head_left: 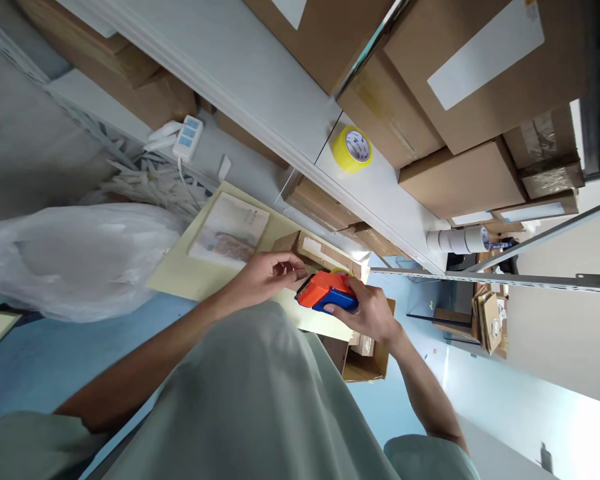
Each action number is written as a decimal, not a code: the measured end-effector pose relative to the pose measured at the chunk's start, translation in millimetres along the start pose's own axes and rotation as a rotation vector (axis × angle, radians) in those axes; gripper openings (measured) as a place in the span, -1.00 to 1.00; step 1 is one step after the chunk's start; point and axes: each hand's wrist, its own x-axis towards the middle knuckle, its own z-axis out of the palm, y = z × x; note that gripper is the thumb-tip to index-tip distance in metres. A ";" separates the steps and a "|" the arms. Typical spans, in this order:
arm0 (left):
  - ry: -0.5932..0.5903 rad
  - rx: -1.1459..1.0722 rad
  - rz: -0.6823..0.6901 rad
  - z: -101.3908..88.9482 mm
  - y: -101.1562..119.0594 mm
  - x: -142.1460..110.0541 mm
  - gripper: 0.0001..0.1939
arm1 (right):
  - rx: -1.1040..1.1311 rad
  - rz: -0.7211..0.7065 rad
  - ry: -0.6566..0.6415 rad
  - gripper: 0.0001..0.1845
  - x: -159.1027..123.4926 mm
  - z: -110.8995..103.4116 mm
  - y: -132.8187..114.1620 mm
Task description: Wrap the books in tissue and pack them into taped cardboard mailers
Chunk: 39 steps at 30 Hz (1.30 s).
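White shelves (260, 87) stand above a light-blue floor (80, 347).

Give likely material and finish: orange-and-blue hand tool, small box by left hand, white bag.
Orange-and-blue hand tool: probably moulded plastic, fairly smooth; evenly saturated colours.
Small box: likely cardboard, matte; plain brown faces.
White bag: looks like thin plastic film, slight sheen; translucent, crumpled.

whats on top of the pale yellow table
A flat printed item and a cardboard box lie on the pale yellow table. The left hand, right hand, tape dispenser and grey-green clothing cover other parts; anything behind them cannot be seen.
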 end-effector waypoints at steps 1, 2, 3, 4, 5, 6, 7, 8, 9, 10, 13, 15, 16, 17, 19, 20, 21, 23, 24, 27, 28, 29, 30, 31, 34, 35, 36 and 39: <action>-0.009 -0.049 -0.048 0.2 -8.1 -1.8 -0.58 | 0.033 0.045 -0.062 -0.43 1.2 -1.3 -4.5; -0.021 -0.101 -0.090 1.4 -16.3 -4.1 -0.56 | 0.060 0.083 -0.121 -0.45 2.2 -2.5 -8.5; -0.030 -0.150 -0.126 3.6 -24.2 -6.9 -0.54 | 0.079 0.112 -0.172 -0.45 3.2 -3.6 -11.8; -0.036 -0.194 -0.157 6.7 -31.1 -9.8 -0.53 | 0.093 0.131 -0.217 -0.45 3.9 -4.8 -14.3; -0.040 -0.231 -0.183 10.6 -36.6 -12.7 -0.51 | 0.105 0.144 -0.256 -0.45 4.6 -6.7 -16.0; -0.045 -0.261 -0.204 14.5 -40.6 -15.2 -0.49 | 0.119 0.154 -0.289 -0.45 5.2 -9.4 -17.1; -0.058 -0.281 -0.224 17.7 -43.2 -17.0 -0.48 | 0.137 0.164 -0.322 -0.45 5.7 -13.5 -17.7; -0.072 -0.293 -0.240 19.4 -44.9 -17.6 -0.48 | 0.155 0.177 -0.355 -0.46 6.2 -19.1 -17.9; -0.078 -0.299 -0.252 18.7 -46.2 -17.1 -0.49 | 0.169 0.194 -0.388 -0.47 6.9 -26.4 -17.5; -0.073 -0.301 -0.261 15.2 -48.0 -15.1 -0.49 | 0.176 0.216 -0.420 -0.48 7.6 -35.3 -16.7; 0.064 -0.285 -0.282 -10.9 -61.1 -3.0 -0.48 | 0.167 0.328 -0.495 -0.49 10.0 -67.3 -11.5; 0.175 -0.264 -0.287 -32.5 -76.3 7.3 -0.48 | 0.165 0.423 -0.513 -0.47 12.1 -87.5 -7.3; 0.173 -0.258 -0.299 -40.9 -84.4 12.3 -0.47 | 0.174 0.459 -0.517 -0.46 13.6 -95.7 -5.9; 0.174 -0.258 -0.310 -46.6 -92.1 17.1 -0.45 | 0.187 0.484 -0.517 -0.45 15.5 -102.1 -5.3; 0.159 -0.271 -0.336 -49.2 -104.9 26.4 -0.41 | 0.217 0.510 -0.506 -0.45 20.8 -110.2 -7.6; 0.159 -0.283 -0.346 -46.8 -110.0 31.0 -0.38 | 0.229 0.520 -0.496 -0.45 24.4 -112.3 -10.3; 0.164 -0.299 -0.354 -42.6 -114.3 35.6 -0.36 | 0.232 0.535 -0.484 -0.45 28.4 -113.4 -13.8; 0.185 -0.339 -0.363 -32.0 -122.2 44.9 -0.34 | 0.220 0.561 -0.460 -0.45 37.6 -114.2 -21.9; 0.195 -0.359 -0.363 -26.6 -126.0 49.2 -0.34 | 0.208 0.564 -0.450 -0.45 42.6 -114.2 -25.9; 0.203 -0.391 -0.367 -14.1 -138.1 60.2 -0.36 | 0.153 0.501 -0.405 -0.43 57.4 -113.3 -35.7; 0.201 -0.389 -0.370 -11.1 -141.9 63.1 -0.37 | 0.134 0.469 -0.389 -0.41 61.9 -112.8 -38.1; 0.200 -0.386 -0.376 -8.6 -145.5 65.6 -0.39 | 0.116 0.446 -0.379 -0.39 66.0 -112.4 -40.4; 0.203 -0.383 -0.384 -6.5 -148.8 67.9 -0.40 | 0.102 0.437 -0.376 -0.38 69.8 -112.0 -42.5; 0.210 -0.380 -0.393 -4.5 -151.6 69.8 -0.41 | 0.091 0.445 -0.383 -0.36 73.1 -111.6 -44.6; 0.213 -0.364 -0.401 1.4 -157.0 73.1 -0.44 | 0.066 0.508 -0.426 -0.31 80.3 -111.0 -50.9; 0.212 -0.353 -0.388 3.4 -157.8 73.0 -0.45 | 0.055 0.519 -0.434 -0.30 81.8 -110.9 -52.7; 0.214 -0.335 -0.364 5.4 -158.2 72.1 -0.46 | 0.041 0.521 -0.437 -0.29 82.8 -110.7 -54.4; 0.251 -0.225 -0.240 11.1 -157.8 65.9 -0.47 | 0.006 0.506 -0.440 -0.28 84.0 -109.7 -57.8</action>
